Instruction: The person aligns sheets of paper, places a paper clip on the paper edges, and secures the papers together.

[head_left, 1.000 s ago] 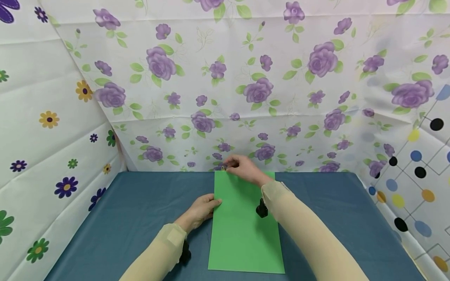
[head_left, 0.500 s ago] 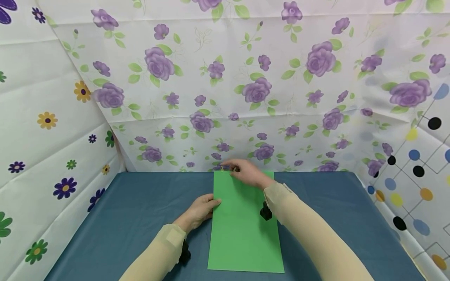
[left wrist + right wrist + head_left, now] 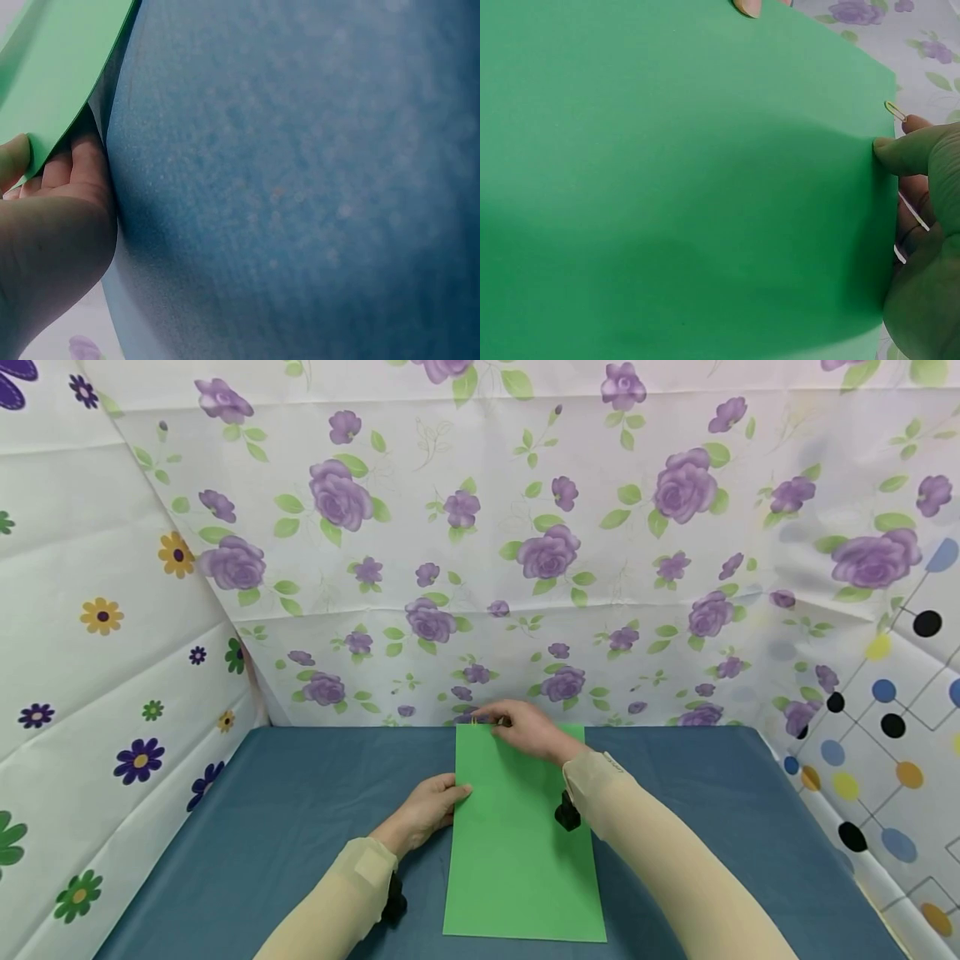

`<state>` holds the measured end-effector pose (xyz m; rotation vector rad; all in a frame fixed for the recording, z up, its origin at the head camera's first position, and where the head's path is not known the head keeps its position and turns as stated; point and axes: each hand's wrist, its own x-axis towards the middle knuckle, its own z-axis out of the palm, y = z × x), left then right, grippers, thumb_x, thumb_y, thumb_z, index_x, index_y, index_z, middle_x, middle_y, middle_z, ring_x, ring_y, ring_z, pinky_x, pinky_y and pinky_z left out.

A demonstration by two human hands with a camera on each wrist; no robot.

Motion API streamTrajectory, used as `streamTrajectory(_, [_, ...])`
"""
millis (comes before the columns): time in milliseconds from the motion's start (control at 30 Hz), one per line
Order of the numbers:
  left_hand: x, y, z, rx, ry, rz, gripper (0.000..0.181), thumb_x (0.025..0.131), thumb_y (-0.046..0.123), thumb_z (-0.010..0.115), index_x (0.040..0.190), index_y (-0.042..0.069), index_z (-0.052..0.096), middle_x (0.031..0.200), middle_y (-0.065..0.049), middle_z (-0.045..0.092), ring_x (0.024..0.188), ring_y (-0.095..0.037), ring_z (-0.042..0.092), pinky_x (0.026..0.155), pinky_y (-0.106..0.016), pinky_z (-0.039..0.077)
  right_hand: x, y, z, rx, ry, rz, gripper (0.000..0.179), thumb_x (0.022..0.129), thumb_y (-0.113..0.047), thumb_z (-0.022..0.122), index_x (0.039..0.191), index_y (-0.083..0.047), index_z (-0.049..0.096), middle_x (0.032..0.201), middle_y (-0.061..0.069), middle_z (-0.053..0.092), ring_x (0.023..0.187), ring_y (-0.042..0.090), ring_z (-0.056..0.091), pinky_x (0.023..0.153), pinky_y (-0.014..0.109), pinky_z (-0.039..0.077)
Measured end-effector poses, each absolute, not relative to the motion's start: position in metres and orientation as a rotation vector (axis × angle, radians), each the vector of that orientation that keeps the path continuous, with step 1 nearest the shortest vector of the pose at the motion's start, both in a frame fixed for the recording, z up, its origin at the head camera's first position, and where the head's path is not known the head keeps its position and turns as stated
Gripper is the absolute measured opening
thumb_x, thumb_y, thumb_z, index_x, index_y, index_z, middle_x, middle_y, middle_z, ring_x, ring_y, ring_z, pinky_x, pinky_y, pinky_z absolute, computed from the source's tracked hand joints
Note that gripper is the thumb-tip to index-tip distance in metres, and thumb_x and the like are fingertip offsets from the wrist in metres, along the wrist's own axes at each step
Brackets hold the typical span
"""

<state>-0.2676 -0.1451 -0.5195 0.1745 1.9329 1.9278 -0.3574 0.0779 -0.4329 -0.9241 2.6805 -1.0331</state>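
Note:
A green sheet of paper (image 3: pixel 525 843) stretches lengthwise in front of me in the head view. My left hand (image 3: pixel 427 810) pinches its left edge, thumb on the front and fingers underneath, as the left wrist view shows. At the far edge my right hand (image 3: pixel 528 731) grips the sheet, thumb on the front face and other fingers behind. A small yellow paper clip (image 3: pixel 895 112) sits on that edge near the left corner. The right index fingertip (image 3: pixel 913 123) is right at the clip's outer end.
A blue cloth (image 3: pixel 337 760) covers the table under the sheet. Behind it hangs a white curtain with purple roses (image 3: pixel 551 553). Flowered cloth (image 3: pixel 105 617) lines the left side, and dotted cloth (image 3: pixel 896 727) the right.
The right hand has shifted slightly right along the far edge, its thumb farther from the clip. In the last half second the clip looks lower at the edge. The left hand keeps its hold.

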Motion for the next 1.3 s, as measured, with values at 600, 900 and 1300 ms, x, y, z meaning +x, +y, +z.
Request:
streamTrajectory(600, [-0.2677,-0.1448,-0.5182,0.177,1.922,1.926,0.038,0.110,0.017,0.050,0.143,-0.004,0.052,0.124,-0.015,0.069,0.110,-0.026,0.068,0.092,-0.040,0.057,-0.3568,0.0780,-0.4329,-0.938,2.695,-1.043,0.040,0.104,-0.006,0.060,0.137,-0.027,0.067,0.129,0.001,0.065,0.110,0.016,0.061,0.087,0.037,0.054])
streamTrajectory(900, [-0.2675,-0.1447,-0.5183,0.178,1.928,1.921,0.038,0.111,0.017,0.050,0.142,-0.004,0.052,0.123,-0.014,0.069,0.109,-0.026,0.068,0.092,-0.041,0.057,-0.3560,0.0772,-0.4329,-0.913,2.697,-1.045,0.039,0.104,-0.007,0.060,0.136,-0.028,0.068,0.132,0.001,0.064,0.113,0.016,0.061,0.090,0.038,0.054])
streamTrajectory(1300, [-0.2671,-0.1458,-0.5198,0.176,1.926,1.929,0.039,0.111,0.019,0.050,0.142,-0.003,0.053,0.122,-0.013,0.069,0.109,-0.025,0.068,0.093,-0.041,0.057,-0.3553,0.0777,-0.4323,-0.929,2.677,-1.056,0.039,0.104,-0.006,0.061,0.136,-0.027,0.068,0.133,0.007,0.064,0.109,0.016,0.060,0.085,0.037,0.054])
